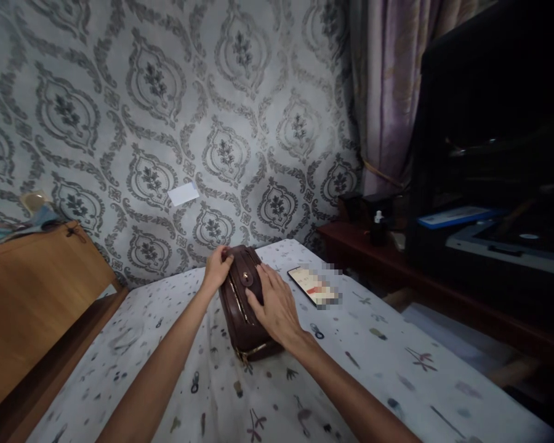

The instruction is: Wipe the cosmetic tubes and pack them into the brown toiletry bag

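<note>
A dark brown leather bag with gold zips and a small gold clasp lies on the patterned white bedsheet. My left hand holds its far left corner, fingers curled over the edge and thumb on top. Across the right side of the bag rests my right hand, with fingers stretched out and thumb apart, touching the leather. The bag's zips look closed, and its right side is partly hidden under my hand. Just right of the bag lies a phone with a lit screen, partly blurred out.
A wooden headboard or panel borders the bed on the left. Patterned wallpaper rises behind, with a white switch plate or paper on it. To the right are a reddish-brown shelf, a small dropper bottle and a dark cabinet.
</note>
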Demonstrator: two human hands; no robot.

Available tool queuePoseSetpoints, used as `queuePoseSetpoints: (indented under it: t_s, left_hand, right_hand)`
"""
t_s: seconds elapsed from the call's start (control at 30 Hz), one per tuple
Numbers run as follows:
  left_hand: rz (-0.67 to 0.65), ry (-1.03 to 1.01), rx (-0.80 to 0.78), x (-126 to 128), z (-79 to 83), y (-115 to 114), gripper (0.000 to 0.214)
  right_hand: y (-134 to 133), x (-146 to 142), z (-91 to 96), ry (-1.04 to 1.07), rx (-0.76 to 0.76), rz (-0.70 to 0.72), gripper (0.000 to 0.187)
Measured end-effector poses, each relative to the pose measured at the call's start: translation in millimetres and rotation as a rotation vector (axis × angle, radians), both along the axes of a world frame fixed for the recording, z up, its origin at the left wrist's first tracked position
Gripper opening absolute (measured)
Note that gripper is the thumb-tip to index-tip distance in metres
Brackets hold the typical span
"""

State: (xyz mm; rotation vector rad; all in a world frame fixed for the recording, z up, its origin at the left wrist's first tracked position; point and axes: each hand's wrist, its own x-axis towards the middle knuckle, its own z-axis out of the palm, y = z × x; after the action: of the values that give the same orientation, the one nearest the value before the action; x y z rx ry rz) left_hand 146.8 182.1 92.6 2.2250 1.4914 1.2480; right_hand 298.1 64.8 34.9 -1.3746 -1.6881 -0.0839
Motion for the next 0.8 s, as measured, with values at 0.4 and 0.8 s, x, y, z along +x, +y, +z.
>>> queuePoseSetpoints:
  t_s: [0.4,0.8]
  left_hand:
    - [-0.058,0.211,-0.050,38,24.1,15,0.010]
    - [-0.039,0.232,-0.022,40,20.6,10,0.008]
  right_hand:
    - [-2,3,-8.1,-0.002,0.041,0.007,0.050]
    - [-9,13,19.8,0.029,-0.129,0.074,0.048]
